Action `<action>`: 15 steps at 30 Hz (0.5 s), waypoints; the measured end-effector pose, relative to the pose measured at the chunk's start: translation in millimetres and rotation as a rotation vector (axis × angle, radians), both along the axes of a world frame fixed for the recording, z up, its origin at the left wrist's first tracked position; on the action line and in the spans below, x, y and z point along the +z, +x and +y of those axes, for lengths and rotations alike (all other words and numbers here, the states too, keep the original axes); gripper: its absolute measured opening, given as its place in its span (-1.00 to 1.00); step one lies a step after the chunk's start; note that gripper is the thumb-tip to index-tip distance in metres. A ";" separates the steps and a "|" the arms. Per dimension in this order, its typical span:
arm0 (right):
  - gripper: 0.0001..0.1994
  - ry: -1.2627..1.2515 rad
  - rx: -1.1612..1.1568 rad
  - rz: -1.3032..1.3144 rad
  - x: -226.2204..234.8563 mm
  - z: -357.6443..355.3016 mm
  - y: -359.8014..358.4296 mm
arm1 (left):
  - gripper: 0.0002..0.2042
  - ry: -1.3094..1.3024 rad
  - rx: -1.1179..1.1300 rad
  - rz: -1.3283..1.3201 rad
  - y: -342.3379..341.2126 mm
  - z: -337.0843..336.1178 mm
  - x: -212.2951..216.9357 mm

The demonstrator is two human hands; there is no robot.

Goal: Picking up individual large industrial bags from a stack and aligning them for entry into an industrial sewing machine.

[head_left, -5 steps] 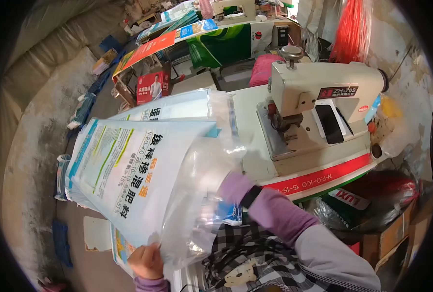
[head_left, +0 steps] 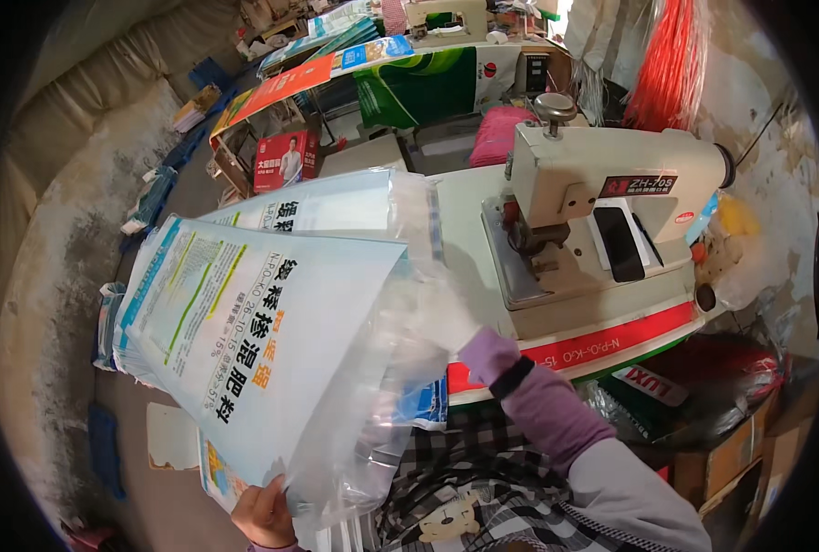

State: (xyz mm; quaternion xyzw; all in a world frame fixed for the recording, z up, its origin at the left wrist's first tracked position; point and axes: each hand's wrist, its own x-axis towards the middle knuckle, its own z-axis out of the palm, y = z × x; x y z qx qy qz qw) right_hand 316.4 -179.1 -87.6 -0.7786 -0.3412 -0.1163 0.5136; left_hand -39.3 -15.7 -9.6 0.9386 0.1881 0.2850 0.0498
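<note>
A white printed woven bag (head_left: 244,322) lies slantwise on top of others, with a crumpled clear plastic liner (head_left: 354,460) showing at its open side. My left hand (head_left: 267,515) is closed on the bag's near corner, thumb and fingers pinching its edge. My right hand (head_left: 441,313), which looks covered by a white glove, is at the far part of the liner. It is blurred and its fingers are hard to make out against the plastic. Beneath, a second printed bag (head_left: 336,204) lies with its clear end toward the sewing machine.
A cream sewing machine (head_left: 612,175) stands to the right on a white table (head_left: 464,212), with a black phone (head_left: 619,239) on its base. Red strands (head_left: 662,74) hang behind it. Plastic-wrapped bundles and a cardboard box (head_left: 731,451) sit at lower right. A red box (head_left: 285,159) stands beyond the bags.
My right hand has moved right and slightly away from me along the liner. The bag's upper edge has dropped a little. My left hand keeps its pinch, now slightly lower in the view.
</note>
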 end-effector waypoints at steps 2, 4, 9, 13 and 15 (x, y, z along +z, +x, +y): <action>-0.27 -0.097 -0.032 0.020 -5.5 -7.7 2.6 | -0.83 -0.054 -0.008 -0.017 -3.0 0.7 0.1; -0.49 0.159 -0.549 0.004 -0.3 -9.5 2.2 | -0.90 -0.073 0.036 -0.012 1.0 0.4 3.8; -0.73 -0.156 -0.344 -0.440 5.3 -11.6 -4.3 | -0.87 -0.076 0.071 -0.072 3.1 1.0 2.6; -0.80 -0.170 0.059 0.098 -27.4 -5.0 15.5 | -0.78 -0.148 0.250 -0.040 -1.0 25.0 -6.9; -0.81 -0.035 -0.011 0.038 -30.9 4.9 19.6 | -0.72 -0.138 0.236 -0.039 -5.4 36.1 -3.6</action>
